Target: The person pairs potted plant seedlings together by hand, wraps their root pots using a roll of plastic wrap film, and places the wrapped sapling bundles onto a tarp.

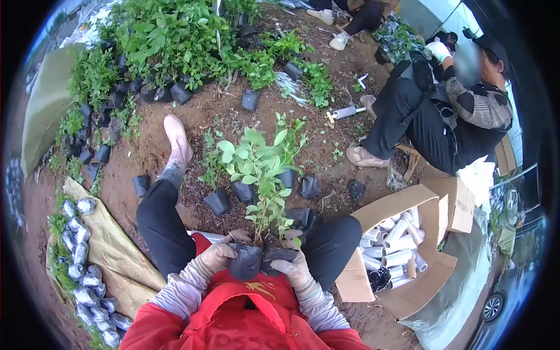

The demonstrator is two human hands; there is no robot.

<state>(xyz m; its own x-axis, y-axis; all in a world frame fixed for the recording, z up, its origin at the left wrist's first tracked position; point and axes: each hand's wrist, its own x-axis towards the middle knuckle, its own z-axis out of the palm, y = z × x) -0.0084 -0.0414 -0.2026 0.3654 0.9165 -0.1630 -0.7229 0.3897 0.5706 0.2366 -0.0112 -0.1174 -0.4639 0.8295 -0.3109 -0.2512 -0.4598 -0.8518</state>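
Note:
My left hand, in a pale glove, is closed on a black bag-potted seedling in front of my red top. Beside it my gloved right hand grips a second black bag-potted seedling. The two bags are side by side and appear to touch. Their leafy green stems stand upright and overlap, so I cannot tell which leaves belong to which bag. On the soil between my legs are several more black-bagged plants.
Right of my knee, an open cardboard box holds several rolls of clear film. A seated person is at the right. A film roll on a handle lies on the soil. Dense potted plants stand ahead; several film-wrapped bundles lie left.

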